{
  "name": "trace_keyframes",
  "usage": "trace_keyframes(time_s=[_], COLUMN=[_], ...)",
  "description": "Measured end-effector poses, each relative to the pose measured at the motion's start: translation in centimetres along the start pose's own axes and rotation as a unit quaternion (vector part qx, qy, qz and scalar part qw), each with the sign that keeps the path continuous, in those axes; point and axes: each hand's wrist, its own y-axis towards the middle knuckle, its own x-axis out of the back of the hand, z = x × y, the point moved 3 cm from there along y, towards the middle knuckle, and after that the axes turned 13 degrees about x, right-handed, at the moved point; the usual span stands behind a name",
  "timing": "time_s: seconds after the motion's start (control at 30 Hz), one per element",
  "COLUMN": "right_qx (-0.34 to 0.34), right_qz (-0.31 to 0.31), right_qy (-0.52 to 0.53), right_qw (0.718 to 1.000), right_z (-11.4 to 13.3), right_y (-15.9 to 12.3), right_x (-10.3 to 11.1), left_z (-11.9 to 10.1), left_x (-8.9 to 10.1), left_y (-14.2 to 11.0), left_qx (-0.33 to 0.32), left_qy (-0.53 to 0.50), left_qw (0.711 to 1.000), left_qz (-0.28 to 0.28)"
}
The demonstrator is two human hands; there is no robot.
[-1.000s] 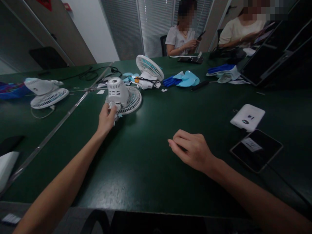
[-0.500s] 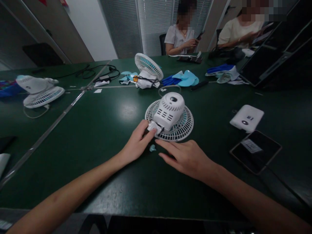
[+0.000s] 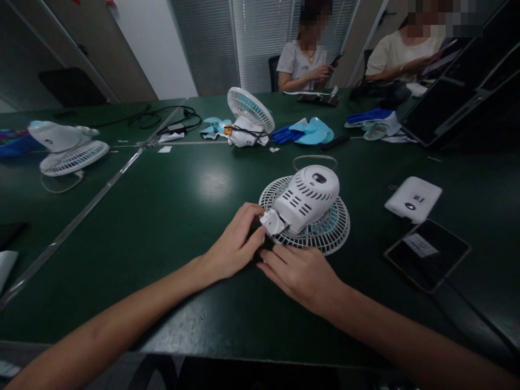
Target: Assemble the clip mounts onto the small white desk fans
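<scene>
A white electric fan (image 3: 303, 200) lies with its round grille face down on the green table and its motor housing up. My left hand (image 3: 238, 241) is closed at the small white bracket at the near left end of the housing, thumb and fingers against it. Close beside it, just below the grille's near edge, my right hand (image 3: 304, 276) rests low on the table with its fingers drawn together. Whatever its fingertips hold, if anything, is hidden. Pale blue blades show through the grille.
A second fan (image 3: 247, 122) stands at the back, near light blue fan blades (image 3: 314, 131) and blue gloves (image 3: 286, 134). Another fan (image 3: 71, 149) lies at left. A white power bank (image 3: 414, 197) and a black phone (image 3: 426, 254) lie at right. Two people sit across the table.
My left hand has brought the fan from the back left to the front centre, then a little right. My right hand's fingers have closed where a small light blue piece lay; that piece is now hidden.
</scene>
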Motion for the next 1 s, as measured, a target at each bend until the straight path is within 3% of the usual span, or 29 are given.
trace_keyframes(time_s=[0.13,0.23,0.4,0.63,0.8,0.87,1.0], right_qx=[-0.026,-0.036,-0.030,-0.052,0.066,0.096,0.109], right_qz=[0.021,0.027,-0.057,-0.190,-0.276,-0.229,-0.046], right_qy=[0.013,0.026,0.076,0.108,0.109,0.166,0.215], right_qw=[0.999,0.999,0.995,0.974,0.953,0.954,0.969], right_z=[-0.3,-0.3,-0.6,-2.3,-0.9,0.5,3.2], right_y=[-0.2,-0.2,-0.1,-0.6,-1.2,-1.3,-1.4], right_x=[0.1,0.4,1.9,3.0,6.2,8.3,11.0], left_z=[0.1,-0.1,0.0,0.1,1.1,1.5,1.4], left_x=[1.6,2.1,2.3,2.1,1.7,1.7,2.4], left_y=[0.1,-0.1,-0.1,0.1,0.3,0.3,0.3], left_qx=[0.039,0.018,-0.019,-0.053,-0.053,-0.046,0.005], left_qy=[0.139,0.236,0.280,0.333,0.369,0.360,0.255], left_qw=[0.988,0.965,0.947,0.934,0.924,0.928,0.962], left_qz=[0.055,0.115,0.159,0.120,0.083,0.081,0.095])
